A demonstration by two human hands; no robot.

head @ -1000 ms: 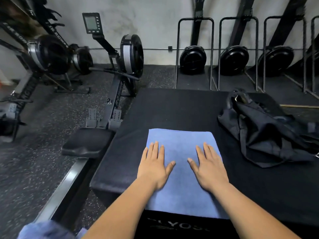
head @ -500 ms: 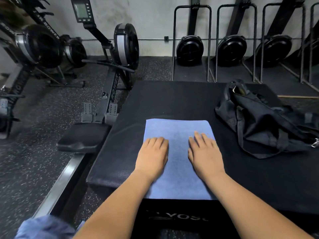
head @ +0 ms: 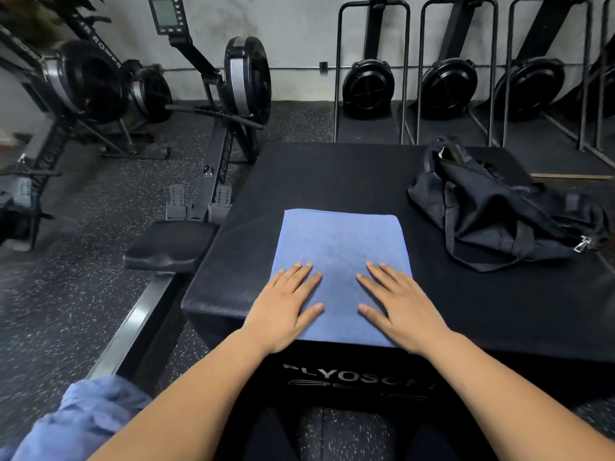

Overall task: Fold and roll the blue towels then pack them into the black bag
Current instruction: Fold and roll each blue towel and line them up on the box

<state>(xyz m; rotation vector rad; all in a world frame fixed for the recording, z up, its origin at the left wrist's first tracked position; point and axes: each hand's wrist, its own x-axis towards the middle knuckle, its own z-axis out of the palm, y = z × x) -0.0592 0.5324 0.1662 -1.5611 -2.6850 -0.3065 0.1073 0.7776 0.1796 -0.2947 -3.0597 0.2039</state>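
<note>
A folded blue towel lies flat on the black padded box, reaching its near edge. My left hand presses flat on the towel's near left part, fingers straight. My right hand presses flat on its near right part, fingers spread. The black bag lies crumpled on the box to the right, apart from the towel. More blue towel cloth is bunched at the lower left, below the box.
A rowing machine with its seat and rail stands close to the box's left side. More rowers line the left, and upright stored machines stand along the back wall. Speckled rubber floor surrounds the box.
Both hands slid back along the towel toward its near edge, staying flat, with the fingers spreading again. The towel has kept its place.
</note>
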